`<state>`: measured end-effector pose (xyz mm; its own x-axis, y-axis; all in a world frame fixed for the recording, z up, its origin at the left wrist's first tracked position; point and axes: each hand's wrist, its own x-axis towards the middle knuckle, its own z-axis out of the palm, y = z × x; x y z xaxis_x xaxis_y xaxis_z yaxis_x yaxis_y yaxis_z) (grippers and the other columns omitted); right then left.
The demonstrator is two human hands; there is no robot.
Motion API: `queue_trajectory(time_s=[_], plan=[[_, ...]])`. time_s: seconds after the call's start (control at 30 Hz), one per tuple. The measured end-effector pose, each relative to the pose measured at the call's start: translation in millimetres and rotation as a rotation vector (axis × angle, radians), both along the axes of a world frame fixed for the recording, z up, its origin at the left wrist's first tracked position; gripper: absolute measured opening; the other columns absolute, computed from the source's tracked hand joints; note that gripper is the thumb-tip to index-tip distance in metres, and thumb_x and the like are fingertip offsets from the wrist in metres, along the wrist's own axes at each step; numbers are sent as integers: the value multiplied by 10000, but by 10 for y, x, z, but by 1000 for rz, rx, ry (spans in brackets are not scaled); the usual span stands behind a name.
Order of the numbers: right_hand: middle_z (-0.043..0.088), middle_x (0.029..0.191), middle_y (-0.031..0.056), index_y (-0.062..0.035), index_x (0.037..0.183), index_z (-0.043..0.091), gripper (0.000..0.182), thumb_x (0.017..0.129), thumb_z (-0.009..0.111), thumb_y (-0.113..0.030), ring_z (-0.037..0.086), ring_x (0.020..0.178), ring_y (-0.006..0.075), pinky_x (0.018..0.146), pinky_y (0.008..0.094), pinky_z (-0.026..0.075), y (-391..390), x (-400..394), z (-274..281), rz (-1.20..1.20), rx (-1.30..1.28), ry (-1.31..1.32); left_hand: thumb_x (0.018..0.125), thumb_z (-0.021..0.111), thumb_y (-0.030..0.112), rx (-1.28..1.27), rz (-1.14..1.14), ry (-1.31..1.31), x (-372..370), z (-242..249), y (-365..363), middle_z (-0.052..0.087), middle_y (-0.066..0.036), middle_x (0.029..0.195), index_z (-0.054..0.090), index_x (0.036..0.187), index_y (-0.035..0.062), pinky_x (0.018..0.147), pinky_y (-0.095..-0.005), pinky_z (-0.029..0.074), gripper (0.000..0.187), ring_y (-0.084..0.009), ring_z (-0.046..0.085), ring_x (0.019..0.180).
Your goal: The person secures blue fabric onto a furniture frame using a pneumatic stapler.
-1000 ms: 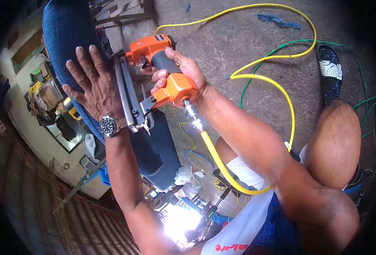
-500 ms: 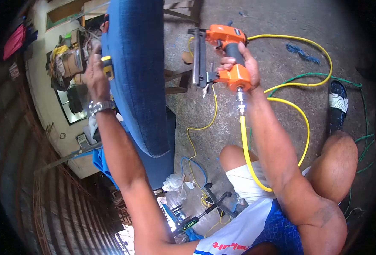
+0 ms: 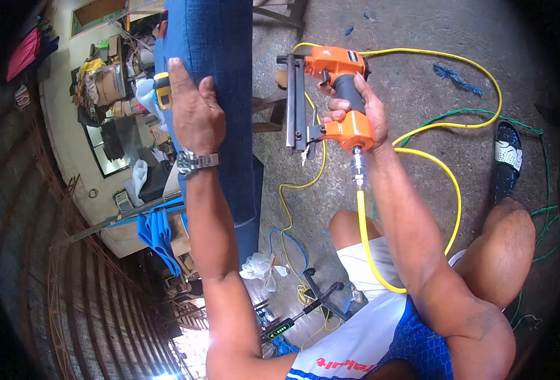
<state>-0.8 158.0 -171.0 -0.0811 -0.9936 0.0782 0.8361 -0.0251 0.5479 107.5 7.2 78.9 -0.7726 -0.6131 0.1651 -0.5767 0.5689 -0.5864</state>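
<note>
1. The left hand (image 3: pixel 197 117) is unfolded, one finger pointing straight forward and the thumb standing apart from it; the remaining fingers are hidden. It lies over the side of a long, thick cushion covered in blue denim-like fabric (image 3: pixel 220 38), seemingly against it, and shows nothing in its grasp.
2. A silver metal wristwatch with a link band (image 3: pixel 194 162) circles the left wrist.
3. Just beside the left hand's fingertip sits a yellow-and-black, boxy tool (image 3: pixel 163 92).
4. The right hand (image 3: pixel 375 117) is closed round the black handle of an orange pneumatic staple gun (image 3: pixel 337 60), its thumb lying along the handle and its fingers wrapped about it.
5. The staple gun is held above the grey concrete floor (image 3: pixel 406 35), to the right of the cushion and apart from it. Its long, dark metal magazine (image 3: pixel 295 98) faces the cushion.
6. A silver metal coupling (image 3: pixel 357 168) joins the gun's base to a bright yellow air hose (image 3: pixel 362 218), which loops across the floor near a shaggy strip of blue cloth (image 3: pixel 456 79).
</note>
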Motion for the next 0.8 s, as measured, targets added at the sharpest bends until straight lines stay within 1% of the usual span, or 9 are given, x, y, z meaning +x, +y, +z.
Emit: queue_trajectory(time_s=[0.17,0.27,0.37,0.4,0.53,0.63,0.67,0.73,0.8], plan=[[586,788,33,-32,1287,489,536,1008,518,-489,659,646,154,687,430,622,-18,65,62,40,40,-35,1035,414,435,-199,79,-168,-272,-178,381,98,-164,1681,164,1595,28,1239,-536,84,736,-316,89,1556],[607,926,83,-47,1299,484,500,1019,511,-461,662,657,147,668,433,629,-14,81,107,39,62,-56,1030,388,472,-257,54,-312,-226,-317,423,16,-118,1695,128,1607,57,1238,-512,-63,756,-280,-35,1564],[607,906,75,-51,1301,483,496,1019,512,-457,660,652,148,668,432,629,-11,77,100,54,23,-70,1027,377,481,-193,102,-407,-244,-466,464,-22,-92,1697,108,1612,77,1228,-513,-111,760,-268,-72,1561],[604,879,66,-38,1295,485,509,1016,515,-463,658,649,148,672,426,628,-8,66,105,54,23,-67,1021,404,437,-124,38,-349,-227,-515,452,0,-101,1697,113,1611,70,1239,-505,-82,754,-264,-56,1563],[583,760,26,20,1261,496,573,1004,526,-491,654,641,149,690,406,624,11,1,123,53,-9,-55,962,462,245,-243,57,-676,-174,-714,457,52,-102,1697,135,1597,17,1258,-481,-29,751,-264,-23,1567],[556,694,4,73,1265,484,637,1003,522,-507,650,652,160,738,405,602,26,-43,84,36,-29,-40,936,464,205,-142,-25,-648,-105,-727,399,87,-110,1693,301,1547,-20,1260,-486,-23,672,-270,-4,1567],[558,708,12,84,1301,460,648,1015,508,-496,650,671,169,770,415,586,38,-51,46,27,-55,-52,921,468,195,-201,-133,-716,-16,-779,351,181,-133,1673,494,1433,-36,1259,-490,-28,563,-272,15,1568],[558,719,20,97,1335,428,662,1026,495,-485,651,690,184,810,427,572,32,-89,73,-25,-75,-19,916,467,188,-204,-131,-717,40,-836,362,238,-142,1655,570,1358,-34,1259,-490,-32,505,-272,31,1567],[559,720,14,89,1279,470,647,1010,517,-498,648,660,168,750,420,591,45,-106,99,-5,-33,-39,914,462,173,-182,-118,-720,44,-893,365,324,-148,1621,594,1334,-41,1257,-487,-40,490,-273,48,1565]])
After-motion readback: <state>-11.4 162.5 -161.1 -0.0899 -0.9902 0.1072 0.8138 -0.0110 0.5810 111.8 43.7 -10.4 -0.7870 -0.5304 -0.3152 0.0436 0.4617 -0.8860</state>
